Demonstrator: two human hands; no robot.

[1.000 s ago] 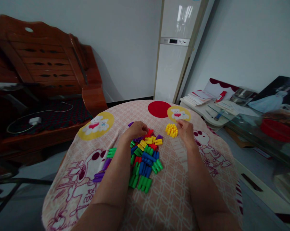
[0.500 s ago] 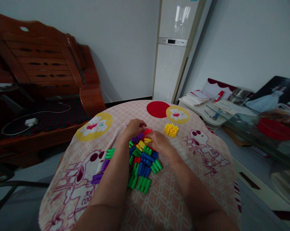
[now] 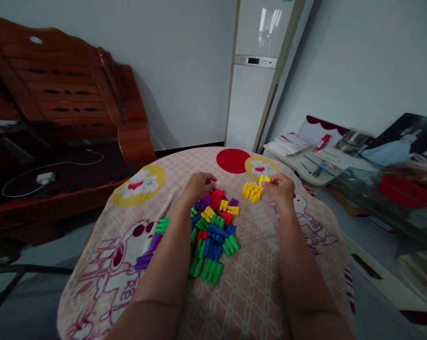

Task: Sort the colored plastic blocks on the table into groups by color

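My right hand (image 3: 283, 190) pinches a yellow plastic building block (image 3: 264, 179) just above the right side of a cluster of yellow blocks (image 3: 252, 192). Above the far left part of a mixed pile hangs my left hand (image 3: 199, 185), its fingers loosely bent and apart, with no block seen in them. In that pile lie blue blocks (image 3: 218, 232), green blocks (image 3: 212, 271), red blocks (image 3: 218, 194), purple blocks (image 3: 202, 203) and a few yellow blocks (image 3: 233, 210). My left forearm hides part of the pile's left side.
A patterned cloth covers the round table (image 3: 255, 293). Behind it stand a wooden bench (image 3: 57, 94) at left and a tall white cabinet-like appliance (image 3: 250, 104). On the right, a glass shelf (image 3: 355, 174) carries papers, a red basin (image 3: 407, 191) and a photo (image 3: 404, 139).
My right hand has moved right from the pile to the yellow cluster, now with a yellow block in its fingers. My left hand has stayed nearly in place.
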